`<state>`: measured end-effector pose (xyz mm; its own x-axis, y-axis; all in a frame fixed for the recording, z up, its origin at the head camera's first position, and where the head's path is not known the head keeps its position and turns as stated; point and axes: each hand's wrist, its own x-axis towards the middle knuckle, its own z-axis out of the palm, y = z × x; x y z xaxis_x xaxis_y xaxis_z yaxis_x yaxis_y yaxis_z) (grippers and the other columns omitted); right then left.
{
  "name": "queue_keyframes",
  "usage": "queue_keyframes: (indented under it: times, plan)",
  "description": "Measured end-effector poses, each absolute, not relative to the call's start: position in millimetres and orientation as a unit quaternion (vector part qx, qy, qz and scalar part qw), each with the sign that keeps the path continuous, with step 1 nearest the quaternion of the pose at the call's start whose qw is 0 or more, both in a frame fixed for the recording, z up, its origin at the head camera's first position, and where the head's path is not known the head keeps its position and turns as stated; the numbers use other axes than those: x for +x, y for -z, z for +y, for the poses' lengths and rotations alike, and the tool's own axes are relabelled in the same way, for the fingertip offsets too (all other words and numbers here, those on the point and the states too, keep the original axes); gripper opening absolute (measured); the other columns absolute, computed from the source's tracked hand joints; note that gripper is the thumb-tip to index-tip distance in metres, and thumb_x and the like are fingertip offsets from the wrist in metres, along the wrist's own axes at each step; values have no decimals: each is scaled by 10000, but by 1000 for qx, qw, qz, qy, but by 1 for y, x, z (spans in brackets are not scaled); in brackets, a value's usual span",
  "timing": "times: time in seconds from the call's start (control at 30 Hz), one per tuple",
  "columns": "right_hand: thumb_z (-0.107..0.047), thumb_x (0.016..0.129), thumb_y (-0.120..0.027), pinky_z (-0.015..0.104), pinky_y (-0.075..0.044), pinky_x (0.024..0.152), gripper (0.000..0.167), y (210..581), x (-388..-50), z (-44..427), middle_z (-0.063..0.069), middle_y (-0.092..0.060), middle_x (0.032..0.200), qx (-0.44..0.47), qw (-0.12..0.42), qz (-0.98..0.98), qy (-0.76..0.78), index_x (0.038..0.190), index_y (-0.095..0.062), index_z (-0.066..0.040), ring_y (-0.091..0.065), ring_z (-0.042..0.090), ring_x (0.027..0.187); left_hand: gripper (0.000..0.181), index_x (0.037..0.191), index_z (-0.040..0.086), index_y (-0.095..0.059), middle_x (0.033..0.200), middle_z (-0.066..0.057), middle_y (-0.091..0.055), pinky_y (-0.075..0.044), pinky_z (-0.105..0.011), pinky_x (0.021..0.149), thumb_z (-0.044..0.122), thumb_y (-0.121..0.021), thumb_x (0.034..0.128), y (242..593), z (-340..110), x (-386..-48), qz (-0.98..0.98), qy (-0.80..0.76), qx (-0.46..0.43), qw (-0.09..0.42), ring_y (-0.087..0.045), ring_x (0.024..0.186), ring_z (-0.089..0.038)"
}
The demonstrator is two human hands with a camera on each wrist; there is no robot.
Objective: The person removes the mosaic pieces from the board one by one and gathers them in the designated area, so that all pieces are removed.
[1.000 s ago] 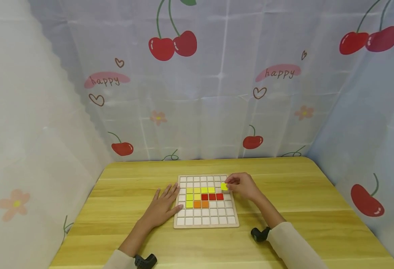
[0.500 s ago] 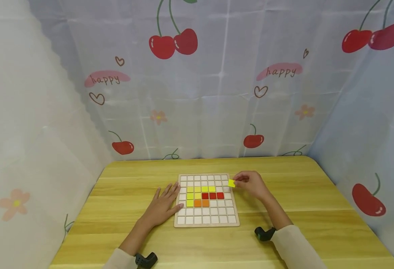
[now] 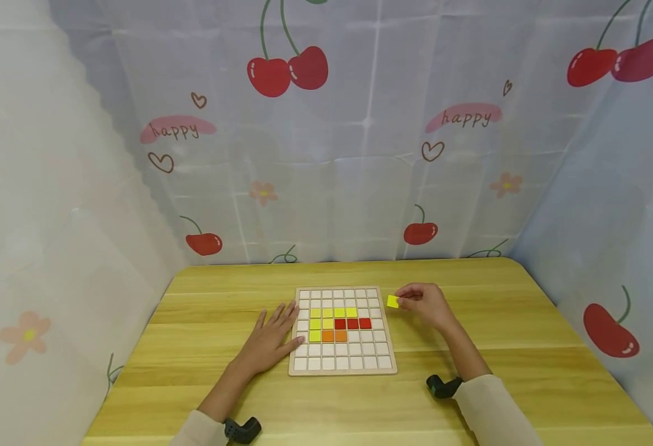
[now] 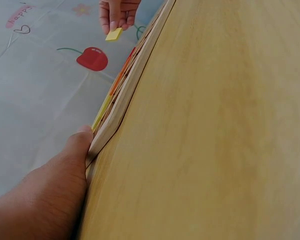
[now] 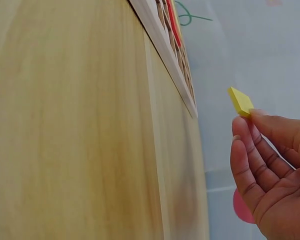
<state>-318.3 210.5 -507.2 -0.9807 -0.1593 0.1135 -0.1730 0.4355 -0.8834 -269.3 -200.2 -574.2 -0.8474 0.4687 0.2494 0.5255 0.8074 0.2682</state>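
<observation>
**A pale grid board (image 3: 342, 373) flat on the tabletop (image 3: 192, 328)**

The tabletop is yellowish, its wood grain streaked from side to side, its two far corners rounded. Directly on it lies the grid board, roughly midway between the left and right edges and apart from the far edge.

Board (image 3: 342, 373) on table (image 3: 527, 347) — tile (image 3: 393, 301) right

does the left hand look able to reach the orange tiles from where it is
Likely yes: the left hand rests at the left edge of the board, thumb over that edge, and nothing covers the orange tiles. The right hand pinches a yellow tile beyond the opposite edge.
</observation>
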Motion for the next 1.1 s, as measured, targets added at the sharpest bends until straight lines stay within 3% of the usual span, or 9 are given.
queue_keyframes:
  times: [0.27, 0.47, 1.1]
  plan:
    - [-65, 957, -706, 445, -600, 777, 156, 505, -319, 219, 173, -743, 955, 99, 8, -847, -522, 1058, -748, 48, -717, 382, 876, 771, 1617, 104, -281, 1679, -65, -231, -115, -678, 1167, 582, -448, 1036, 574, -200, -270, -947, 164, -262, 82, -221, 1531, -343]
    - [-83, 962, -705, 411, -601, 789, 155, 507, -322, 226, 152, -747, 989, 82, 12, -851, -518, 1069, -760, 15, -725, 332, 879, 786, 1633, 139, -215, 1692, -37, -172, -87, -649, 1190, 621, -391, 1038, 571, -200, -272, -952, 154, -257, 62, -166, 1549, -308]
    - [-17, 976, -662, 328, -611, 716, 222, 520, -324, 256, 241, -722, 999, 46, -13, -838, -544, 1124, -688, 146, -722, 236, 807, 793, 1639, 164, -171, 1698, -19, -132, -72, -643, 1195, 650, -340, 1036, 574, -202, -273, -956, 142, -253, 42, -128, 1557, -293]
